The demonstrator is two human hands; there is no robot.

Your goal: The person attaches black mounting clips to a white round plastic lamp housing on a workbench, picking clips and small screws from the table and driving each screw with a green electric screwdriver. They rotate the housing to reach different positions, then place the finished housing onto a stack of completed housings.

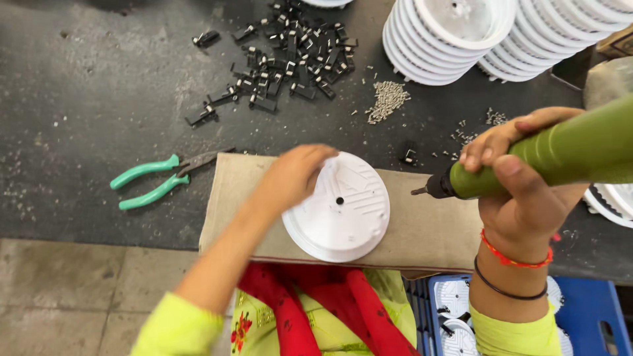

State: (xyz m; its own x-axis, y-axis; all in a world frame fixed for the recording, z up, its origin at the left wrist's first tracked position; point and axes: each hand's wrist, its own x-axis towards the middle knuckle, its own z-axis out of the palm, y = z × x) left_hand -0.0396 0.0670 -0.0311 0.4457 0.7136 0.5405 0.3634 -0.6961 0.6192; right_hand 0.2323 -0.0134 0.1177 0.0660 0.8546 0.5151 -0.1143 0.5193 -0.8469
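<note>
My left hand (293,177) rests on the left rim of a round white plastic housing (343,207) and holds it. The housing lies face down on a brown cardboard board (428,231), with a small hole at its centre. My right hand (521,181) grips a green electric screwdriver (560,155). Its dark tip points left, just right of the housing and apart from it.
A pile of black plastic clips (290,53) and small metal screws (388,99) lie on the dark mat. Green-handled pliers (155,181) sit left of the board. Stacks of white housings (448,39) stand at the back right. A blue crate (593,310) sits below.
</note>
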